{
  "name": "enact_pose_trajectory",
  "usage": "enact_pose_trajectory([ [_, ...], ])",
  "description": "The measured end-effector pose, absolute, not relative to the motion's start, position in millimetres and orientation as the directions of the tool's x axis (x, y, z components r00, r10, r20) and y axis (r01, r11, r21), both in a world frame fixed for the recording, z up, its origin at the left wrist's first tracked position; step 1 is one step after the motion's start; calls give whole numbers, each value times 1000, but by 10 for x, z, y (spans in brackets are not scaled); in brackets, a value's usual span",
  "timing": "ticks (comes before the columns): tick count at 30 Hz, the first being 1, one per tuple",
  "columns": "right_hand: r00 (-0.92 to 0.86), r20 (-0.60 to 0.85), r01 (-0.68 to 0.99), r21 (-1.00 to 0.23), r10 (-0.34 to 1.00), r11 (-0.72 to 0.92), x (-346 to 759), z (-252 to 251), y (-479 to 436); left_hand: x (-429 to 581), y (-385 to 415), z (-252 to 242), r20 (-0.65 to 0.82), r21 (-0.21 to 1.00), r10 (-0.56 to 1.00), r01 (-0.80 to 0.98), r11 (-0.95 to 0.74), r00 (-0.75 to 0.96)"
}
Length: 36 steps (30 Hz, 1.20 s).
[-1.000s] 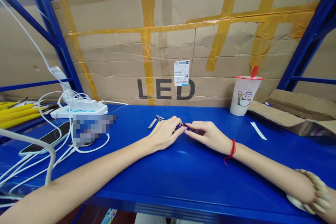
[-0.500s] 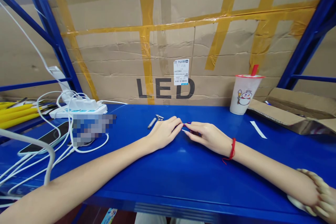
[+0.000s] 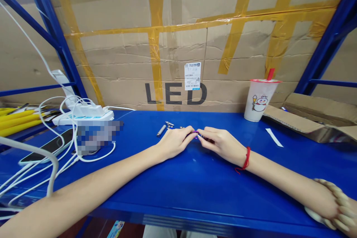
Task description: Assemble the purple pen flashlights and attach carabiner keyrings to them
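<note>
In the head view, a small purple piece (image 3: 196, 132) is held above the blue tabletop (image 3: 178, 186), at the point where the fingertips of both hands meet. Its visible part is slim and glossy, with a deep violet colour, a brighter magenta glint and what seems to be a curved upper edge. Most of it is covered by the fingers, so its full shape cannot be told.

One side of it is pinched between the thumb and forefinger of the left hand (image 3: 175, 142), whose other fingers are kept close together and bent. The opposite side is met by the thumb and forefinger of the right hand (image 3: 219, 140); its remaining fingers are curled inward, and how firmly they are closed cannot be told. Something dark is glimpsed in the hollow of that hand, but whether it belongs to the purple piece cannot be made out. A red string (image 3: 247, 158) is tied around the right wrist.

Just beyond the left hand, a silvery cylinder (image 3: 161, 131) and some tiny metal parts (image 3: 169, 124) are scattered. To the right, a white strip (image 3: 274, 137) is laid flat near a lidded cup (image 3: 259, 100).
</note>
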State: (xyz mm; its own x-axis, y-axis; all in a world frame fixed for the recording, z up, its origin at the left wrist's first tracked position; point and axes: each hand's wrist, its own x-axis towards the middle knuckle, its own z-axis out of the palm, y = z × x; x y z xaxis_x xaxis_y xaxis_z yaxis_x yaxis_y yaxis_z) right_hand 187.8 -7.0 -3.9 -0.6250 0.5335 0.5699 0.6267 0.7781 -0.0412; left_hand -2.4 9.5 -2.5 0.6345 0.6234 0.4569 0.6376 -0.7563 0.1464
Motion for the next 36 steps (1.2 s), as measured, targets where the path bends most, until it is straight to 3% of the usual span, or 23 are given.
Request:
enact_pose_trajectory([
  [10, -442, 700, 663, -167, 562, 730, 1929, -40, 16, -17, 119, -38, 456, 256, 626, 581, -773, 632],
  [36, -406, 724, 628, -223, 558, 745, 1900, -62, 7, -33, 136, -89, 593, 200, 526, 522, -829, 609],
])
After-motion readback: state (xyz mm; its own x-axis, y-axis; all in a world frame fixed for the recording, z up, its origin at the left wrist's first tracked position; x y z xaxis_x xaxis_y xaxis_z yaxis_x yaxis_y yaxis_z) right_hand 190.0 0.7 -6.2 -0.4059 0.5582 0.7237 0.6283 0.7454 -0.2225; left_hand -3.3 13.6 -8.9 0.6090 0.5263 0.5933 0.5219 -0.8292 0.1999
